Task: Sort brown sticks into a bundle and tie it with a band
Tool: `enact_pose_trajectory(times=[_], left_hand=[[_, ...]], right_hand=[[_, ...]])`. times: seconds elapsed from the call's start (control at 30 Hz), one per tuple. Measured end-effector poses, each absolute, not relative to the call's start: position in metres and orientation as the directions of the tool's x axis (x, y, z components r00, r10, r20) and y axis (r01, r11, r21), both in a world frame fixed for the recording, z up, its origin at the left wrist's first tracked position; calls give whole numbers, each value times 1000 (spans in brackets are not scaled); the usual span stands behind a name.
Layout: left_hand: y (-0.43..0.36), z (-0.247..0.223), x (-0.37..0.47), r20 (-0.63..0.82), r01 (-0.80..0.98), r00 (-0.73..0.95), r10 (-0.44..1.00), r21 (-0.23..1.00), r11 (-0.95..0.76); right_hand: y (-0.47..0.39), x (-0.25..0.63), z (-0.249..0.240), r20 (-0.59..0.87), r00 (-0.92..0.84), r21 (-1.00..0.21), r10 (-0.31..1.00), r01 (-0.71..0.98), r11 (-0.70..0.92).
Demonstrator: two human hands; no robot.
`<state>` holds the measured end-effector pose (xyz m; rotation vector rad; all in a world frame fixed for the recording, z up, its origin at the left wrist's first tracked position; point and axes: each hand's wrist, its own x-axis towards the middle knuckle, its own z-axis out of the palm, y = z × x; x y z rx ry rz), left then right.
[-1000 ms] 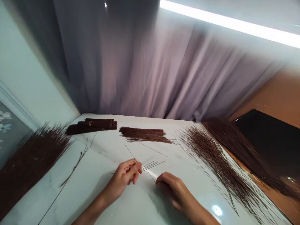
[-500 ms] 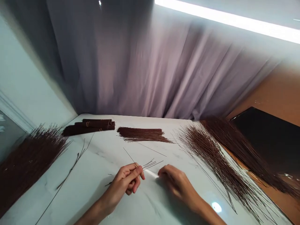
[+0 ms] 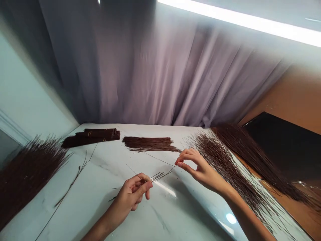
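Note:
My left hand [image 3: 136,190] is closed around a few thin dark-brown sticks [image 3: 157,176], their ends fanning out to the right past my thumb. One more thin stick [image 3: 132,170] pokes up and left from the same grip. Up and to the right, my right hand [image 3: 194,167] pinches the tip of a thin stick between thumb and forefinger; this stick runs down toward the left hand's fan. A loose stick [image 3: 157,159] lies on the table behind, one end near my right fingertips. Beyond is a flat pile of similar sticks [image 3: 147,143].
Tied dark bundles [image 3: 100,134] lie at the back left. A large heap of sticks [image 3: 27,177] fills the left edge, with a few loose sticks [image 3: 72,184] beside it. Another spread heap [image 3: 233,167] and a long bundle [image 3: 260,160] lie right on the white table [image 3: 160,217].
My right hand has risen away from the tabletop and now pinches a stick's tip. My left hand keeps its sticks and has barely moved. The whole view has shifted slightly.

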<state>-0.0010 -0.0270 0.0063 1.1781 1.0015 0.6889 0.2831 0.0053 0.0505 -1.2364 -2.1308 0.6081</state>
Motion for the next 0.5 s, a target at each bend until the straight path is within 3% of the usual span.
enact_pose_trajectory(times=[0.2,0.37,0.43,0.5], left_hand=[[-26,3,0,-266,123,384,884,964,237],[-22,-5,1,-189,182,373,909,975,128],[-23,-11,2,-132,189,386,913,980,62],[-24,-17,5,-102,200,380,919,979,26]], right_hand=[[3,283,45,374,-342,-526,862,688,500],[-19,259,38,669,-249,-309,701,764,566],[-28,236,38,718,-373,-146,587,745,651],[-32,214,39,647,-596,78,475,672,737]])
